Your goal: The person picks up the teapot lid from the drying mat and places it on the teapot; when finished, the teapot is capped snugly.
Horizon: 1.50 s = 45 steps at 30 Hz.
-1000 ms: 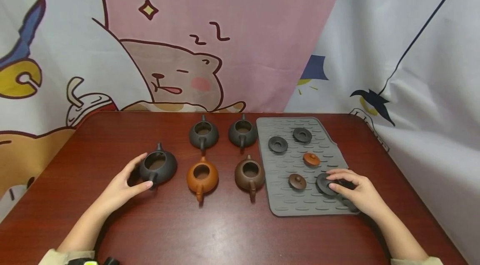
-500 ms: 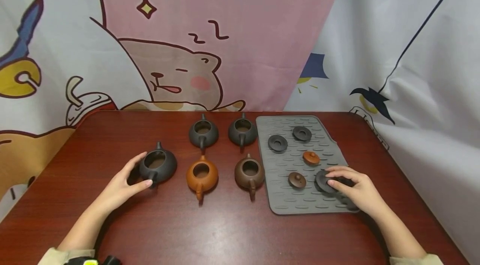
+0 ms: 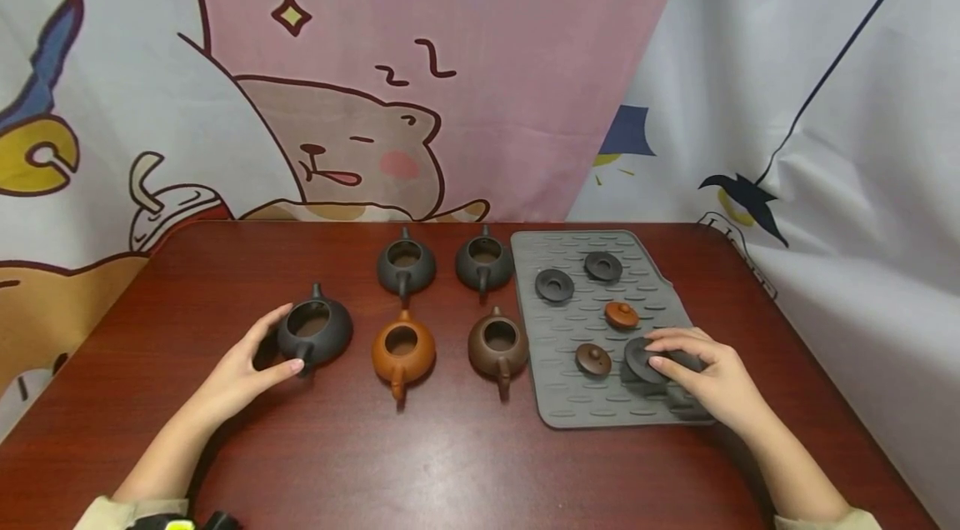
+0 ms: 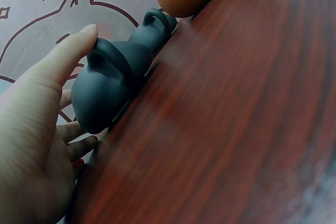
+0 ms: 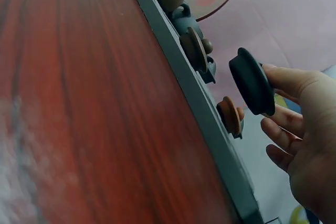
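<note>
On the left of the table, my left hand (image 3: 242, 372) spans the side of a dark grey teapot (image 3: 334, 337) that has no lid on. In the left wrist view the thumb rests at the teapot's handle (image 4: 113, 59) and the fingers go round its far side. My right hand (image 3: 716, 384) pinches a dark grey teapot lid (image 3: 640, 360), whose knob is hidden by the fingers. The right wrist view has this lid (image 5: 251, 82) tilted and raised off the grey mat (image 5: 197, 106). Beside it on the mat lie a brown lid (image 3: 594, 360) and an orange lid (image 3: 622, 315).
Two dark teapots (image 3: 406, 265) stand at the back, with an orange teapot (image 3: 420, 353) and a brown teapot (image 3: 482, 351) in front, all lidless. Two dark lids (image 3: 554, 286) lie upside down on the mat's far part. A printed curtain (image 3: 525, 97) hangs behind the table.
My right hand has lifted the dark lid off the mat and moved it slightly left, tilting it. The left hand and its teapot have stayed in place.
</note>
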Tool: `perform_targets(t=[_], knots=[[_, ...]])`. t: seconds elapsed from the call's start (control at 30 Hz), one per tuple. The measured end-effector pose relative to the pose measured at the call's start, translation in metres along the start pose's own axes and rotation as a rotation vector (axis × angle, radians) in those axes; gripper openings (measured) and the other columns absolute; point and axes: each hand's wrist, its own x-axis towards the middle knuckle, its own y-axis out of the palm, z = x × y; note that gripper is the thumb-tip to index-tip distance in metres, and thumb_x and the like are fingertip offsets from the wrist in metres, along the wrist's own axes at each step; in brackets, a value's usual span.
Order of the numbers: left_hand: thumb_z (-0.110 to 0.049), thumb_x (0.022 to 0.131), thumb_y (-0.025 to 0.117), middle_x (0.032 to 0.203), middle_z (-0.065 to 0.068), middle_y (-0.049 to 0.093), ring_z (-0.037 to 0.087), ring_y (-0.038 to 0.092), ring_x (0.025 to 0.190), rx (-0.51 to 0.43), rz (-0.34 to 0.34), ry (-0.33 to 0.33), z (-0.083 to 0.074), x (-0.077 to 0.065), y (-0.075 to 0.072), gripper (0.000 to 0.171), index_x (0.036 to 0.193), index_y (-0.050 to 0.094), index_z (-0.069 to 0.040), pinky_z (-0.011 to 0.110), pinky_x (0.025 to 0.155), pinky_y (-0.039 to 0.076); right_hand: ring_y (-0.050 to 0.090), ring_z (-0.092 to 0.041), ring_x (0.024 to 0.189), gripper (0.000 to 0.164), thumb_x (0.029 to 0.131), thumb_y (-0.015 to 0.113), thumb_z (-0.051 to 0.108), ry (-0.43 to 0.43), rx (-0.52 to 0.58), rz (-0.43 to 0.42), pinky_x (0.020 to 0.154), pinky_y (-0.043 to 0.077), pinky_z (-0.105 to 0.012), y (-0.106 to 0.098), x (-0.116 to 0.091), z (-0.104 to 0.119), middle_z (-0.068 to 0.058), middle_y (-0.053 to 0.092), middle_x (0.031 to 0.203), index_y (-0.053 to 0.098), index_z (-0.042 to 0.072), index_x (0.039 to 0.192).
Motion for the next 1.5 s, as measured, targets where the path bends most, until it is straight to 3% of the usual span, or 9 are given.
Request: perform_targets(t=[0.23,0.33,0.8,1.13,1.5], knots=[[-0.016,0.085,0.073,0.146,0.015,0.036,0.019,0.03,0.132,-0.01,0.004,-0.013,-0.001,0.0,0.0,0.079,0.151,0.029,-0.017,0.057,0.099,0.022,0.052,-0.007,0.104,0.029,0.075,0.078,-0.004,-0.064,0.013,-0.051,0.086,0.034,-0.011,0.002,0.004,0.019,-0.004,0.067,0.109,0.075,0.017,0.095],[-0.016,0.085,0.073,0.146,0.015,0.037,0.018,0.03,0.131,-0.01,0.005,-0.012,-0.002,-0.001,-0.001,0.079,0.15,0.029,-0.016,0.058,0.098,0.023,0.052,-0.008,0.103,0.031,0.074,0.079,-0.005,-0.098,0.013,-0.066,0.086,0.034,-0.013,0.003,0.007,0.029,-0.003,0.067,0.107,0.075,0.018,0.094],[-0.016,0.085,0.074,0.145,0.014,0.038,0.007,0.031,0.129,0.012,-0.002,0.002,-0.001,-0.001,0.0,0.079,0.15,0.03,-0.018,0.026,0.099,0.025,0.05,-0.013,0.098,0.036,0.066,0.082,-0.009,-0.241,-0.004,-0.084,0.081,0.037,-0.023,0.02,0.026,0.061,-0.004,0.069,0.105,0.076,0.014,0.093],[-0.013,0.084,0.074,0.142,0.016,0.041,-0.006,0.032,0.123,-0.006,-0.008,0.037,0.001,0.0,0.0,0.078,0.149,0.031,-0.013,0.009,0.092,0.023,0.048,-0.011,0.097,0.031,0.072,0.081,-0.001,-0.265,0.055,-0.042,0.084,0.03,-0.039,0.036,0.042,0.089,0.005,0.069,0.107,0.075,0.02,0.093],[-0.015,0.084,0.074,0.143,0.015,0.04,0.0,0.03,0.127,0.012,-0.006,0.022,0.0,-0.001,0.001,0.078,0.15,0.031,-0.015,0.015,0.095,0.023,0.048,-0.014,0.097,0.025,0.074,0.081,0.004,-0.322,0.118,-0.014,0.084,0.031,-0.045,0.057,0.059,0.12,0.004,0.068,0.108,0.076,0.02,0.092]])
